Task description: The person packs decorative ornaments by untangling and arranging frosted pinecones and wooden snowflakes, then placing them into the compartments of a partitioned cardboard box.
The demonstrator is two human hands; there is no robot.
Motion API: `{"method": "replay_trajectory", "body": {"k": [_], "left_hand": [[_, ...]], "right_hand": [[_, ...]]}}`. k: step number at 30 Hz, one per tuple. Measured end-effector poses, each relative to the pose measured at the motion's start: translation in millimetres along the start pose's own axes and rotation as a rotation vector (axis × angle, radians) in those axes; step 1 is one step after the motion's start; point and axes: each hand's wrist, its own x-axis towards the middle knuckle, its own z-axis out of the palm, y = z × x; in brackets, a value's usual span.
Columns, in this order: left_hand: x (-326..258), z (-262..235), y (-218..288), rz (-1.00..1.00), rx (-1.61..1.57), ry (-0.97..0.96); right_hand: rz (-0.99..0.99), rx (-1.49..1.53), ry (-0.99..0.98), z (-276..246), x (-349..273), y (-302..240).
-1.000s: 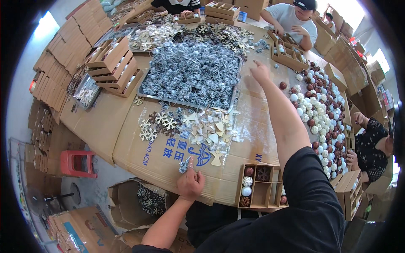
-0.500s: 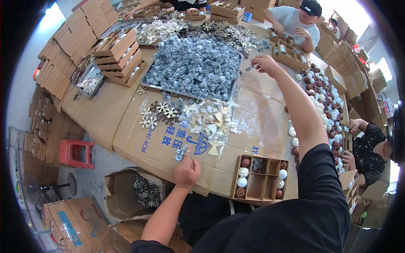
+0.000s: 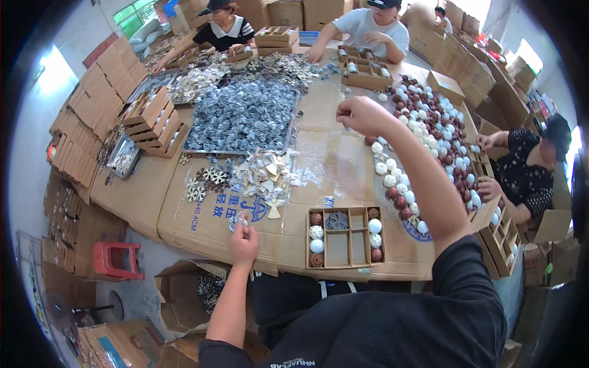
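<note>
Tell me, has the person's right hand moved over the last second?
Yes. The right hand has drawn back from the tray of silver ornaments toward the person, over bare cardboard.

Bright, even daylight; window [image 3: 132, 13] glare upper left, blown-out patch upper right. Soft shadows only. Strong fisheye bending, black vignette at rim. Centre sharp, edges slightly soft.

Under the left hand [image 3: 243, 243] fingers lies matt brown cardboard [image 3: 184, 208]; beside them a plain wooden tray [image 3: 345, 242] holds glittery, rough-looking balls [image 3: 316, 232] and one smooth white one.
</note>
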Motion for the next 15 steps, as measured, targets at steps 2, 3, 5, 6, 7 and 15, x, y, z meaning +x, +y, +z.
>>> {"method": "replay_trajectory", "body": {"k": [2, 3, 5, 6, 7, 15], "left_hand": [[-8, -6, -8, -0.21, -0.39, 0.062], [-10, -14, 4, -0.338, -0.632, 0.076], [-12, -32, 44, -0.492, -0.921, -0.034], [-10, -39, 62, -0.592, -1.067, -0.105], [-5, -47, 69, -0.682, -1.138, -0.206], [41, -80, 167, -0.483, -0.917, -0.86]], "right_hand": [[-0.007, 0.016, 0.162, 8, -50, -22], [0.038, 0.076, 0.231, 15, -73, -29], [0.06, 0.057, 0.292, 24, -112, -43], [0.083, -0.014, 0.312, 38, -127, -40], [0.105, -0.023, 0.308, 42, -141, -53], [-0.166, 0.313, 0.037, 44, -191, -120]]}}
